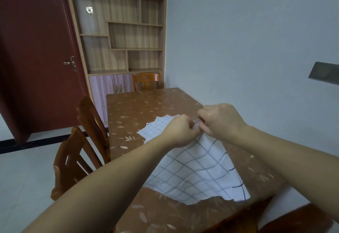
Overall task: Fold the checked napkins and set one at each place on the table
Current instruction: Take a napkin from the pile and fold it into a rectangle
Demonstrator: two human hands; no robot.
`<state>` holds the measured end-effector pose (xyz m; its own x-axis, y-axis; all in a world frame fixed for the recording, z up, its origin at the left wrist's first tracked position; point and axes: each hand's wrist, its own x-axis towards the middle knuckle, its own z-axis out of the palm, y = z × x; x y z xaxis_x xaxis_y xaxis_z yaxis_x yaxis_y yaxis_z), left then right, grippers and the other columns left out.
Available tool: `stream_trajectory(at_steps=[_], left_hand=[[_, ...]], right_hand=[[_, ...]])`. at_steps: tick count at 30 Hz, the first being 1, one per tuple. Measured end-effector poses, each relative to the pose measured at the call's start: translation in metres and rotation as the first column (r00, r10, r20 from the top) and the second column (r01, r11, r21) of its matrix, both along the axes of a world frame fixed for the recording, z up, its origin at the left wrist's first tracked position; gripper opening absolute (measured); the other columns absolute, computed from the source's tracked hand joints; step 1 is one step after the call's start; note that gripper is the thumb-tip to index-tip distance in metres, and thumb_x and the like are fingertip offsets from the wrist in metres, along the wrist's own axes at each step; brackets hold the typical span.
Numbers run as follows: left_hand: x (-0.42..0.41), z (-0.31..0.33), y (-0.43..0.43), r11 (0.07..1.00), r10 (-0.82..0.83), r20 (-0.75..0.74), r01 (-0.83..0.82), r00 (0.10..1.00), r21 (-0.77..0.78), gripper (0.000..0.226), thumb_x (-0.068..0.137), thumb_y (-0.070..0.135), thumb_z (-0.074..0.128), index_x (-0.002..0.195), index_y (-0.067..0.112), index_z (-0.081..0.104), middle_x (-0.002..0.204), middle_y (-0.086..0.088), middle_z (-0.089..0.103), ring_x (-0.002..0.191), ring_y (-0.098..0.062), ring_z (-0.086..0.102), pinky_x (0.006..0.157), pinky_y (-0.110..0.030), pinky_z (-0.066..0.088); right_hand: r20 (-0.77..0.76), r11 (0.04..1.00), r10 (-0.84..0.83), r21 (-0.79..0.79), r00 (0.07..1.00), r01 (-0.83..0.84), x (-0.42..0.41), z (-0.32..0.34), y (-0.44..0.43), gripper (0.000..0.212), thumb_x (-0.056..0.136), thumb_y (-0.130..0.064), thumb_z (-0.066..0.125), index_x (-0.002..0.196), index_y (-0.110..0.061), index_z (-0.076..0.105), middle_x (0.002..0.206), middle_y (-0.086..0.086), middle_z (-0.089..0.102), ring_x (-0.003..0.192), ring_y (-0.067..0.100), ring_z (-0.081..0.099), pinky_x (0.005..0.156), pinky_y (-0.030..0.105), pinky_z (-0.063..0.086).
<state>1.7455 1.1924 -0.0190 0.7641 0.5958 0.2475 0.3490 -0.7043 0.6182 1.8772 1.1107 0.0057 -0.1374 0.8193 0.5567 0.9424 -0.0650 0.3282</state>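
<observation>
Two hands meet above the table [146, 108], and both grasp the top edge of one checked napkin [198, 174]. The left hand [180, 132] has its fingers curled tight on the cloth, and the right hand [220, 121] pinches the same edge just beside it, knuckles nearly touching. The napkin hangs slack from this grip and spreads toward the near end of the table; whether its lower hem rests on the tabletop cannot be determined. Further checked napkins [157, 128] lie flat on the table just beyond the hands, partly hidden by the left hand. Obstructions on the left side: a near chair [73, 159] and a second chair [91, 119], both drawn close against the table's left edge. A third chair [146, 82] stands at the far end, in front of a wooden shelf unit [119, 31]. A dark red door [36, 58] stands open at far left. The table's right edge runs close along a pale wall [256, 49], which carries a dark plate [324, 73]. The far half of the tabletop is bare leaf-patterned surface. Open floor [27, 177] lies left of the chairs.
</observation>
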Motion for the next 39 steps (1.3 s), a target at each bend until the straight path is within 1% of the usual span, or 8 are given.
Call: stream_trajectory(at_steps=[7,11,13,18,22,26,31,39], left_hand=[[0.003,-0.004,-0.001,0.998,-0.030,-0.102,0.034,0.994,0.043,0.050,0.093,0.028,0.056,0.051,0.014,0.032,0.050,0.002,0.033,0.048,-0.014,0.031,0.053,-0.030,0.027],[0.006,-0.002,-0.002,0.998,-0.040,-0.127,0.046,0.991,0.044,0.051,0.092,0.029,0.058,0.050,0.016,0.032,0.049,0.001,0.031,0.049,-0.017,0.031,0.054,-0.030,0.026],[0.008,0.000,-0.004,0.997,-0.047,-0.137,0.055,0.989,0.055,0.050,0.091,0.028,0.058,0.050,0.016,0.031,0.048,0.001,0.031,0.048,-0.017,0.030,0.053,-0.030,0.025],[0.009,0.001,-0.005,0.986,-0.068,-0.205,0.097,0.977,0.139,0.050,0.093,0.029,0.056,0.052,0.015,0.032,0.048,0.000,0.032,0.048,-0.017,0.030,0.052,-0.030,0.026],[0.010,0.001,-0.009,0.976,-0.060,-0.238,0.107,0.969,0.192,0.051,0.095,0.032,0.054,0.051,0.017,0.033,0.051,0.001,0.032,0.048,-0.014,0.030,0.050,-0.029,0.024],[0.010,0.001,-0.009,0.971,-0.093,-0.246,0.143,0.965,0.194,0.051,0.096,0.033,0.054,0.053,0.018,0.033,0.053,0.000,0.033,0.050,-0.015,0.031,0.051,-0.030,0.024],[0.004,0.005,0.000,0.962,-0.202,-0.218,0.236,0.955,0.139,0.052,0.094,0.036,0.060,0.054,0.017,0.033,0.053,0.003,0.031,0.049,-0.012,0.030,0.051,-0.028,0.022],[-0.005,0.005,0.017,0.974,-0.221,-0.232,0.226,0.947,-0.009,0.050,0.083,0.061,0.056,0.053,0.022,0.048,0.056,0.005,0.037,0.055,-0.015,0.036,0.058,-0.035,0.031]], right_hand=[[-0.488,0.973,-0.224,-0.156,0.844,0.167,0.004,0.003,-0.005,0.015,0.081,-0.026,0.057,0.072,-0.016,0.061,0.073,-0.005,0.064,0.069,0.019,0.057,0.060,0.030,0.042],[-0.966,0.969,-0.233,-0.219,0.117,0.116,0.010,-0.003,-0.004,0.028,0.075,-0.017,0.055,0.053,-0.014,0.037,0.059,0.010,0.035,0.054,0.022,0.035,0.055,0.029,0.033],[-0.970,0.968,-0.242,-0.242,-0.001,0.074,0.012,-0.005,-0.007,0.028,0.075,-0.017,0.053,0.055,-0.018,0.034,0.058,0.005,0.031,0.053,0.021,0.031,0.055,0.029,0.031],[-0.919,0.965,-0.256,-0.263,0.300,0.020,0.020,-0.001,-0.015,0.032,0.085,-0.026,0.068,0.056,-0.015,0.061,0.052,-0.010,0.058,0.050,0.006,0.054,0.056,0.023,0.045],[-0.921,0.947,-0.316,-0.319,0.228,0.023,0.026,-0.001,-0.018,0.026,0.085,-0.017,0.060,0.061,-0.009,0.060,0.051,-0.001,0.055,0.039,0.005,0.051,0.053,0.025,0.043],[-0.904,0.957,-0.286,-0.286,0.317,0.048,0.028,-0.004,-0.021,0.019,0.086,-0.013,0.054,0.074,-0.008,0.067,0.061,-0.005,0.063,0.064,0.014,0.061,0.063,0.030,0.048],[-0.935,0.866,-0.225,-0.321,0.276,-0.382,0.026,0.010,-0.029,0.047,0.079,0.011,0.042,0.103,-0.019,0.070,0.110,-0.002,0.071,0.107,0.012,0.062,0.082,0.029,0.045],[-0.932,0.864,-0.204,-0.316,0.301,-0.393,0.028,0.026,-0.029,0.015,0.078,0.003,0.067,0.089,-0.006,0.074,0.082,0.001,0.070,0.076,0.007,0.063,0.075,0.024,0.053]])
